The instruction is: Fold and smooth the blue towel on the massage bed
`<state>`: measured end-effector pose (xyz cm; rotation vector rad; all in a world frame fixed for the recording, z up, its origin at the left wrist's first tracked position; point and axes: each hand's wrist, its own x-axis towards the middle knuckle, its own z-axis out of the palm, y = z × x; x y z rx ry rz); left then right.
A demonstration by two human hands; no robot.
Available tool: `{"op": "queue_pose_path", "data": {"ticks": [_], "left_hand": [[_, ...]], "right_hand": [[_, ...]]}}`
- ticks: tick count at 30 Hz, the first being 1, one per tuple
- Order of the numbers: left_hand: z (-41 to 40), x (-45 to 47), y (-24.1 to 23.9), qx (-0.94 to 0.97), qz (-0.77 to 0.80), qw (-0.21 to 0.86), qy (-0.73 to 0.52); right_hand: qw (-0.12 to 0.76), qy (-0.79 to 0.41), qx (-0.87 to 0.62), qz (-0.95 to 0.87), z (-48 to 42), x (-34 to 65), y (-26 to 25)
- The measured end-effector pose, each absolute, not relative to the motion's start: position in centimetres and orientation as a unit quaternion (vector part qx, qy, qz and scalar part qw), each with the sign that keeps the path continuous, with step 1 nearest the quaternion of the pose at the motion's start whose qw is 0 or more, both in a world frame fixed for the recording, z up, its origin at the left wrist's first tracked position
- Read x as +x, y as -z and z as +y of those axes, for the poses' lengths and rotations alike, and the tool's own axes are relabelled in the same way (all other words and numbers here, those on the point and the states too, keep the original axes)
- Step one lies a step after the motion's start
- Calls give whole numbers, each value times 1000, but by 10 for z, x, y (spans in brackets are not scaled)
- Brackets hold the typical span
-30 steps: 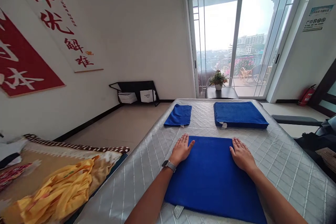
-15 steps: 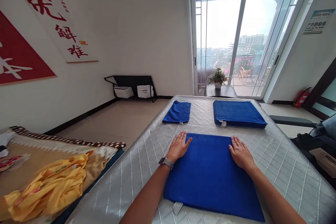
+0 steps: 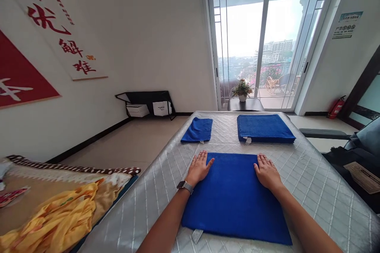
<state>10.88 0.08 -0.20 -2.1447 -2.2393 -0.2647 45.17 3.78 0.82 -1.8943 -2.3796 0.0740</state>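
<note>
A blue towel (image 3: 233, 197) lies spread flat on the silver quilted cover (image 3: 160, 189) in front of me, a white tag at its near left corner. My left hand (image 3: 198, 169), with a watch on the wrist, rests flat over the towel's far left corner, fingers stretched out. On the far right corner lies my right hand (image 3: 267, 170), also flat with fingers extended. Neither hand grips the cloth. Beyond them are a smaller folded blue cloth (image 3: 198, 129) on the left and a stack of folded blue towels (image 3: 265, 127) on the right.
To the left, a yellow cloth (image 3: 62, 213) lies crumpled on a brown and cream blanket (image 3: 18, 189). A black bag (image 3: 338, 158) is at the right edge. Behind the covered surface stands a potted plant (image 3: 242, 90) on a dark chair, before glass doors.
The view has tilted slightly up and turned a little right. Both hands stay flat on the towel's far corners, and the towel lies as before.
</note>
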Motion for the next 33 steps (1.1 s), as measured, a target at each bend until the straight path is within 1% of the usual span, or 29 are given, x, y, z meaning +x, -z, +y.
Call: {"op": "queue_pose_path", "data": {"ticks": [7, 10, 12, 15, 18, 21, 25, 33], "left_hand": [[6, 111, -10, -676, -737, 13, 26], [11, 131, -22, -638, -768, 34, 45], [12, 163, -27, -655, -752, 46, 67], [10, 234, -27, -769, -631, 21, 102], [8, 307, -21, -836, -534, -3, 126], [10, 347, -16, -846, -511, -26, 151], [15, 338, -12, -813, -559, -50, 158], [17, 259, -7, -759, -642, -15, 110]], "right_hand": [[64, -35, -620, -781, 36, 452, -8], [69, -43, -622, -779, 36, 451, -7], [73, -48, -622, -778, 37, 450, -7], [75, -49, -624, -777, 38, 451, -3], [67, -31, -611, -788, 38, 456, 4], [54, -11, -591, -804, 39, 461, 9], [63, -17, -596, -801, 41, 460, 8], [76, -37, -621, -779, 41, 451, 0]]}}
